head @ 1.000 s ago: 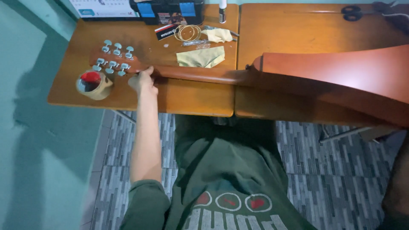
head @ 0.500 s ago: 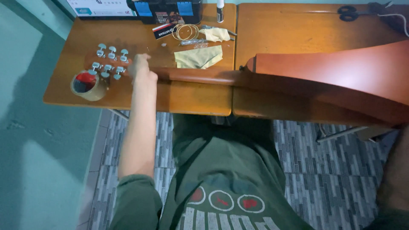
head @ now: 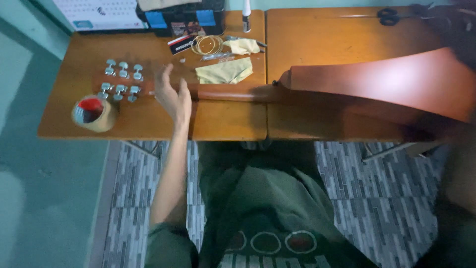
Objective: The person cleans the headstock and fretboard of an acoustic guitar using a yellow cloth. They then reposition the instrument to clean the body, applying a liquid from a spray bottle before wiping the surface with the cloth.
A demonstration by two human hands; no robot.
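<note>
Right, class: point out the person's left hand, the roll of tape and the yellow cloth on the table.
left hand point(head: 174, 99), head view, on the back of the open hand.
roll of tape point(head: 105, 120), head view, on its tan outer wall.
yellow cloth point(head: 224, 72), head view, on the middle of the cloth.

table point(head: 148, 119) orange-brown wood | guitar point(head: 386, 84) reddish-brown | tuning pegs point(head: 121, 79) silver | tape roll point(head: 94, 113) tan, red inside | cloth point(head: 225, 72) pale yellow | floor point(head: 377, 173) grey brick pattern | wall point(head: 29, 198) teal
</note>
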